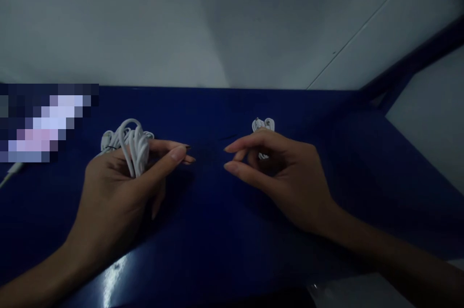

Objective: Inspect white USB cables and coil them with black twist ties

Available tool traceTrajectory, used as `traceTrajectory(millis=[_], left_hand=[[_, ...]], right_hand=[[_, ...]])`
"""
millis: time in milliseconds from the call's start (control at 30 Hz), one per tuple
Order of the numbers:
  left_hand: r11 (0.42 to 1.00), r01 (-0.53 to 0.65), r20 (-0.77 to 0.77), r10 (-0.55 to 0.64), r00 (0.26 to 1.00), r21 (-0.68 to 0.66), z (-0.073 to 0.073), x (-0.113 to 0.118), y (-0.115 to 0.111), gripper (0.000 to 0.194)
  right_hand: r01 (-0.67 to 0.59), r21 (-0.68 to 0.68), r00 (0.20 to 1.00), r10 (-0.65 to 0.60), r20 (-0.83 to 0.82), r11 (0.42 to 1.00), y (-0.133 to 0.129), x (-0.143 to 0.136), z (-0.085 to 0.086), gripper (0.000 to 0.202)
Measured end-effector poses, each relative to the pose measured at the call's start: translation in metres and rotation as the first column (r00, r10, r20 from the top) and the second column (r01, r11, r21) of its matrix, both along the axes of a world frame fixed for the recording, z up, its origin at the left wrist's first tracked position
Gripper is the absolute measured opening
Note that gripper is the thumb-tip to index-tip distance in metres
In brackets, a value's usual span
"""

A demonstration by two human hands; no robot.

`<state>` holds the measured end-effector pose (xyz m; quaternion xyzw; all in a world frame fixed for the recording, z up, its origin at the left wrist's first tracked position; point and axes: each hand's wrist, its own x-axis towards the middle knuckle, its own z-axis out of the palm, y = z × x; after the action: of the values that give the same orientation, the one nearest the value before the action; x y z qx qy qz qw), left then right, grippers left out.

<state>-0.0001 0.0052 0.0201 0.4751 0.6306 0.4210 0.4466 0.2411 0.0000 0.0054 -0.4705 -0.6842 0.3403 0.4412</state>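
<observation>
Coiled white cable (136, 151) in the left hand (119, 187), above blue table (206, 230)

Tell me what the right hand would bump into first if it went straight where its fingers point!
The right hand would probably meet the fingertips of the left hand, though depth is unclear.

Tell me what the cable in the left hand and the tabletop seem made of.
The cable looks coated in soft plastic or rubber, fairly matte white, bending in smooth loops. The tabletop is glossy blue with a bright reflection: painted metal or plastic, unclear which.
</observation>
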Motion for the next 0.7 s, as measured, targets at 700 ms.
traceTrajectory(millis=[700], left_hand=[[0.992,0.053,0.198,-0.030,0.980,-0.116,-0.001,-0.001,-0.001,0.025]], right_hand=[[-0.073,-0.194,0.975,0.029,-0.222,0.978,0.000,-0.008,-0.007,0.006]])
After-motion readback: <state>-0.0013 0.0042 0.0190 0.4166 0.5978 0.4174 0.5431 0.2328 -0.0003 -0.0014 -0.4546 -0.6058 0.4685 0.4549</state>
